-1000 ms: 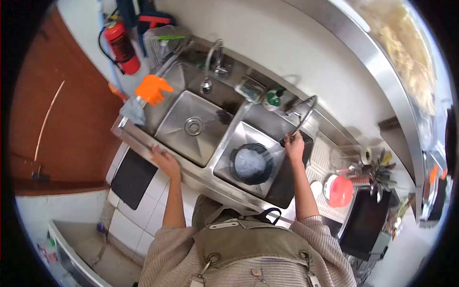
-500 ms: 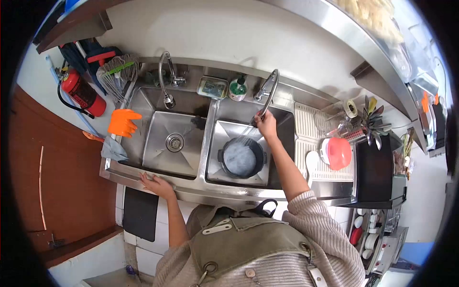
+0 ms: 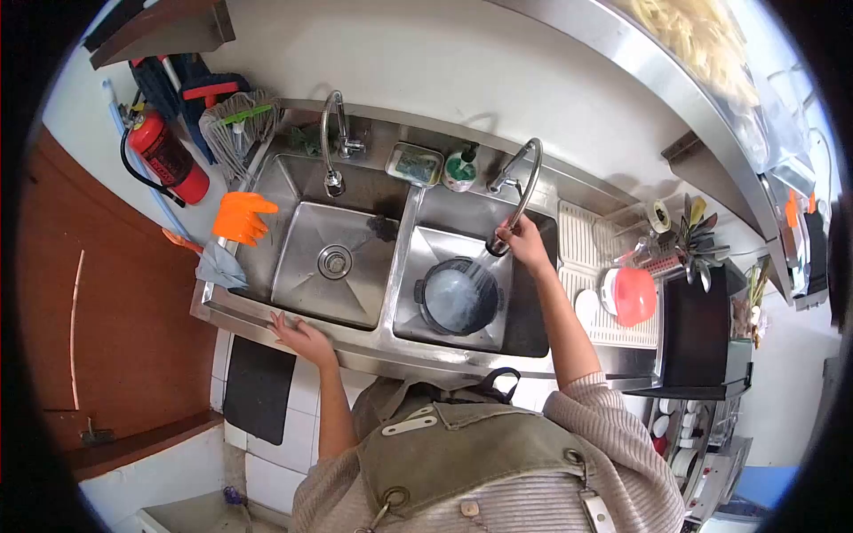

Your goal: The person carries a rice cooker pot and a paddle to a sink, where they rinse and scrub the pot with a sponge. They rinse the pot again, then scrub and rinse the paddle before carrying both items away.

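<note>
My right hand (image 3: 522,242) is wrapped round the spray head (image 3: 498,245) of the right-hand faucet (image 3: 535,169). Water streams from it at a slant into a dark pot (image 3: 488,317) with side handles, which sits in the right sink basin (image 3: 526,330). Cloudy, whitish water covers the pot's inside. My left hand (image 3: 304,339) rests at the front rim of the sink (image 3: 253,327), below the left basin, with its fingers spread and nothing in them.
Left of the sink are an orange glove (image 3: 242,218), a grey cloth (image 3: 220,266) and a fire extinguisher (image 3: 167,155). A soap bottle (image 3: 460,171) and sponge tray (image 3: 415,165) stand behind. On the right, a drying rack (image 3: 582,235) holds a red bowl (image 3: 634,296). A shelf overhangs.
My right hand has moved the spray head a little to the right and nearer to me, so the water now enters the pot from its right side. My left hand stays at the rim.
</note>
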Demonstrator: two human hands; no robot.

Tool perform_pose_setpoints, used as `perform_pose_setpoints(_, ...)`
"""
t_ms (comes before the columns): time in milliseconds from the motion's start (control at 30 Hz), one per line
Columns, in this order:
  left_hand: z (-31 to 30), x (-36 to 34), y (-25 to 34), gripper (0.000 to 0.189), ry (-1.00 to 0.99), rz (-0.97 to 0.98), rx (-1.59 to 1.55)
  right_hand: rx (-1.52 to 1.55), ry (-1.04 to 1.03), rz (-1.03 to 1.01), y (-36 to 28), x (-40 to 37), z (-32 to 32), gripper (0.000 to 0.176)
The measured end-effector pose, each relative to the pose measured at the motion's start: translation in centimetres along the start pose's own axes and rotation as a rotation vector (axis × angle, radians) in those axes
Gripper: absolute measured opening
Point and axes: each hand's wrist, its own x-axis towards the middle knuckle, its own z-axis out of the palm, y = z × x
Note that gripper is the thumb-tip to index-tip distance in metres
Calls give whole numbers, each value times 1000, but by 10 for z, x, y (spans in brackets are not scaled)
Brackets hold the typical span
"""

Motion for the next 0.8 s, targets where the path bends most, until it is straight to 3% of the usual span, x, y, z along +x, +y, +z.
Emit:
perform_pose_setpoints(100, 1, -1, 1, 35, -9, -8, -3, 171, -26, -6, 5, 4, 10, 16)
perform_pose_setpoints(200, 0, -3, -4, 35, 4, 7, -25, -170, 102, 70, 10, 11, 11, 15)
perform_pose_setpoints(567, -4, 0, 8, 37, -6, -2, -40, -74, 71, 1, 9, 17, 23, 12)
perform_pose_setpoints(800, -4, 1, 9, 34, 17, 1, -25, -205, 258, -50, 10, 17, 27, 11)
